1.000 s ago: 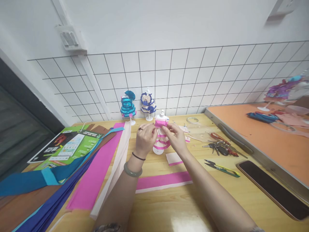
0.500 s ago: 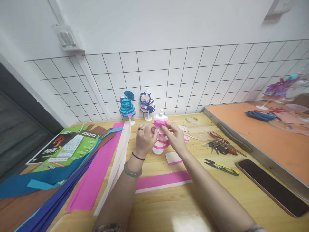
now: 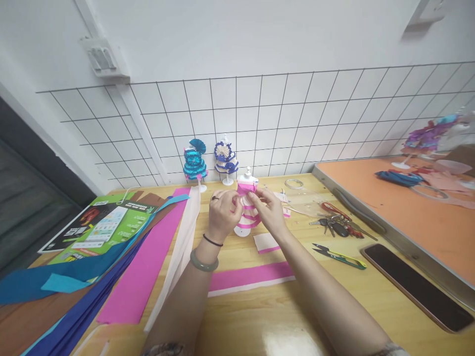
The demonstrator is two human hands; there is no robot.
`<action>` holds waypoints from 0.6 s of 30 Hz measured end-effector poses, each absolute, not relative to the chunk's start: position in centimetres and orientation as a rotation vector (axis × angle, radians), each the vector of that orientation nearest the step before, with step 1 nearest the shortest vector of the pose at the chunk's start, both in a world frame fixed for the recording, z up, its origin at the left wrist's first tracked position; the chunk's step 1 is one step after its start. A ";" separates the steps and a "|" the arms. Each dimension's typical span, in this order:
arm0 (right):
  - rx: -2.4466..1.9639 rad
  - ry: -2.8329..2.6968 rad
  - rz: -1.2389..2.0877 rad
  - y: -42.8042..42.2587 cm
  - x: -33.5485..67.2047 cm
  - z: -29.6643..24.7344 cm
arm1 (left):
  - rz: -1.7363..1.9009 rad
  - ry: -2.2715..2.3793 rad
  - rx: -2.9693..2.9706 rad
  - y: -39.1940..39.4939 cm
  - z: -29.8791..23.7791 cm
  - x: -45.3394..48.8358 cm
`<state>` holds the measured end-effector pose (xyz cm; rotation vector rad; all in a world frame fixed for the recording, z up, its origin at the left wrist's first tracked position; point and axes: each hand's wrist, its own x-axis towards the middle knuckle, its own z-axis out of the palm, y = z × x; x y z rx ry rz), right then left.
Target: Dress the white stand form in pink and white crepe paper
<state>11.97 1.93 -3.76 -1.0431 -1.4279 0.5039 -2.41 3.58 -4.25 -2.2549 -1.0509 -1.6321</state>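
Note:
A small white mannequin stand wearing a pink-and-white paper dress (image 3: 247, 189) stands at the middle of the wooden table. My left hand (image 3: 221, 213) pinches the dress's paper at its left side, fingers closed. My right hand (image 3: 267, 209) pinches the paper at the waist from the right, fingers closed too. A small white-and-pink paper piece (image 3: 265, 243) lies just in front of the stand, and a long pink-and-white strip (image 3: 252, 277) lies nearer to me.
Two finished paper-dress stands, teal (image 3: 195, 163) and blue-cream (image 3: 225, 158), stand at the wire grid wall. Pink, white and blue paper sheets (image 3: 141, 277) and a green booklet (image 3: 102, 227) lie left. Keys (image 3: 336, 226), thread snips (image 3: 339, 257) and a phone (image 3: 415, 287) lie right, beside an orange table (image 3: 408, 207).
Both hands stay pinched on the dress; the fingers have shifted slightly closer together at its waist. The view has tilted a little.

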 end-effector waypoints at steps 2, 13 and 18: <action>-1.043 -1.432 0.504 2.0 12.0 -3.8 | -1.810 -1.147 -2.273 3.4 -4.3 -2.2; -1.042 -1.427 0.520 2.0 11.9 -3.8 | -2.231 -1.635 -2.320 3.0 -3.0 -1.3; -1.048 -1.426 0.508 1.9 11.7 -3.8 | -2.119 -1.542 -2.331 2.9 -3.1 -1.4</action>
